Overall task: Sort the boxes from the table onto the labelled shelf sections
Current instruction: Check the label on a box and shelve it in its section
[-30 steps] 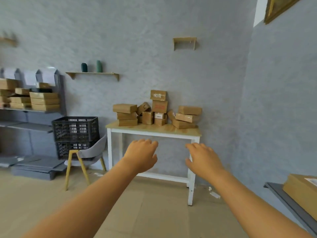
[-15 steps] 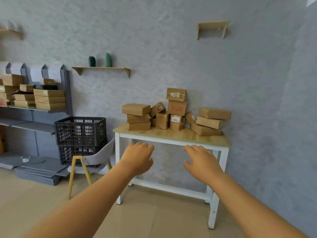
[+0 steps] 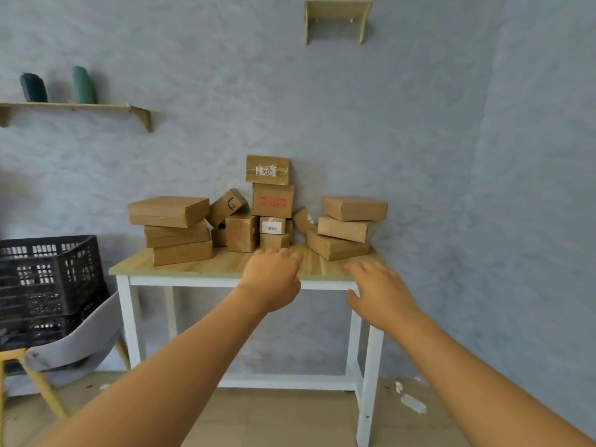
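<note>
Brown cardboard boxes [image 3: 272, 204] sit heaped at the back of the pale wooden white-legged tabletop [image 3: 225, 264] — flat stacks either end, small cartons between. Left hand [image 3: 272, 279] and right hand [image 3: 380, 293] reach toward its front edge, each grip loosely spread, holding nothing.

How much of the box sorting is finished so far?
From this view, nothing shows as done: the sorting shelf is out of sight. The left hand and right hand reach toward the table, holding nothing. Left to do: the whole pile of boxes waits there.
</note>
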### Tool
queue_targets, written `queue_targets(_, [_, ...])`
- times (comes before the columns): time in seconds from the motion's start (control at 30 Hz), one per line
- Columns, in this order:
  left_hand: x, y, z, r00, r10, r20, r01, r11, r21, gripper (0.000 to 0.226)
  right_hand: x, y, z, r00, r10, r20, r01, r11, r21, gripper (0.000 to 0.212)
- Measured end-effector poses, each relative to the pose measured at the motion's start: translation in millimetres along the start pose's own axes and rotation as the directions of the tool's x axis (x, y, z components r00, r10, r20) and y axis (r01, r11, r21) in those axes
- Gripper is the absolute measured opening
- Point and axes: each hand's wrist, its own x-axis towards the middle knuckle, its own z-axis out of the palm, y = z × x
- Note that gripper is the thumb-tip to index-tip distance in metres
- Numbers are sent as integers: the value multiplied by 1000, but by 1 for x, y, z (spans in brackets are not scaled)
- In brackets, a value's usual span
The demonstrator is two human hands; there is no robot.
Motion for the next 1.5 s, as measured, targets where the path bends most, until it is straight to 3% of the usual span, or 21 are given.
queue_targets(0.33, [174,-32,70,999,-11,31,9,999,39,37,172,88,54,998,-21,-62,22,1000,19,37])
queue_targets(0.6, [304,-51,154,999,-20,26,19,999,28,24,284,154,113,999,6,-37,-6,1000,1,41])
queue_targets(0.8, [420,-65,216,1000,0,-15,0,1000,-31,31,380,215,145,995,100,1,-100,995,-15,47])
queue_targets(1.03, [533,-58,275,995,-82,52,93,958,-272,44,452,297,177,972,235,23,-236,958,164,53])
queue_targets(1.13, [575,-55,299,977,-176,118,209,882,-423,45,488,334,194,948,318,13,-309,908,281,51])
queue_targets(1.27, [624,-51,333,920,-294,260,393,691,-607,52,536,377,223,938,346,26,-332,873,356,50])
queue_targets(1.37, [657,-44,353,857,-365,365,516,571,-639,61,571,405,242,922,388,7,-358,842,404,50])
queue_targets(1.5, [690,-32,366,734,-397,552,675,335,-657,68,615,439,259,885,466,17,-423,786,451,56])
